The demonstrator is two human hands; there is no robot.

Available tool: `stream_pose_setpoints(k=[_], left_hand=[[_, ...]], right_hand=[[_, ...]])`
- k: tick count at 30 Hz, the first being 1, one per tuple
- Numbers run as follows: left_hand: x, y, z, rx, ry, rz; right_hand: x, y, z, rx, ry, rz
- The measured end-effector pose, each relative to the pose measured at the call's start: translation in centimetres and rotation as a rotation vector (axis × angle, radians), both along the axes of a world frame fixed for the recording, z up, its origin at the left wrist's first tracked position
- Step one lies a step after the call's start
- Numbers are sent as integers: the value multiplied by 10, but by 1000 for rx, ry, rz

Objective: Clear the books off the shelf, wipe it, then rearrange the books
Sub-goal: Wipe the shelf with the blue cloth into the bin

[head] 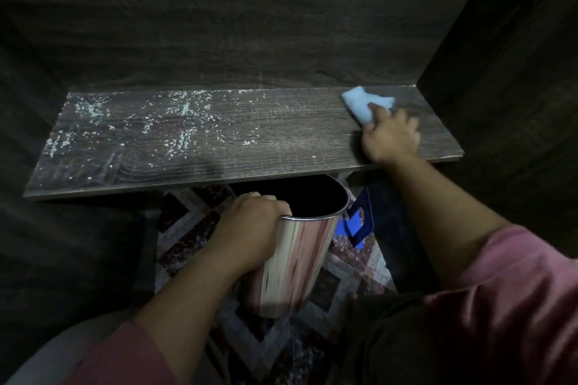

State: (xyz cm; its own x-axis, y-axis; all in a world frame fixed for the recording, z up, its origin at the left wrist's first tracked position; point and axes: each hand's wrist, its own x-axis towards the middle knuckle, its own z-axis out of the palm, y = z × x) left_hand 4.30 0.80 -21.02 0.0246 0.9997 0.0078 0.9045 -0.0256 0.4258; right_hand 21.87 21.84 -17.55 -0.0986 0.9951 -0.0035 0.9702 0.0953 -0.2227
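Head view, the only 1 I have. The shelf (pixel 219 141) carries no books, so I judge step 1 of 3, clearing, as done. No books show anywhere in frame, so I cannot tell where they were put.

Step 2, wiping, looks barely begun. My right hand (pixel 391 137) is at the shelf's right end, near the back right corner. Its fingers lie over a pale blue cloth (pixel 366 103) and press it flat on the board, more laid on than wrapped round it. The wood close around the cloth looks fairly clean. White specks (pixel 184 112) cover the left half, thickest toward the back left corner and thinning toward the middle. A few stray ones sit near the front edge.

My left hand (pixel 250 228) grips the rim of a shiny metal bin (pixel 297 259), fingers curled over the lip. It holds the bin tilted, mouth up, just below the front edge, somewhat right of the shelf's middle. I read that as a catcher for the debris, though none is visible in its dark mouth.

Below the shelf lie a patterned rug (pixel 187 228) and a blue bookend (pixel 359 222), just right of the bin.

Left to do, as I judge it: sweep the specks across to the front edge and into the bin, go over the whole board, then bring the books back and arrange them.
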Motion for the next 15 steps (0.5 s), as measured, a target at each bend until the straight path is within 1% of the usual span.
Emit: stream_pose_setpoints(k=[4, 8, 13, 15], left_hand=[[3, -1, 1, 17, 5, 2], [3, -1, 5, 4, 4, -15], [1, -3, 8, -7, 1, -20], [1, -4, 9, -9, 13, -17]], right_hand=[[-32, -43, -6, 45, 9, 265], [-34, -57, -3, -44, 72, 472], [-24, -73, 6, -191, 150, 563], [-19, -83, 9, -270, 243, 575]])
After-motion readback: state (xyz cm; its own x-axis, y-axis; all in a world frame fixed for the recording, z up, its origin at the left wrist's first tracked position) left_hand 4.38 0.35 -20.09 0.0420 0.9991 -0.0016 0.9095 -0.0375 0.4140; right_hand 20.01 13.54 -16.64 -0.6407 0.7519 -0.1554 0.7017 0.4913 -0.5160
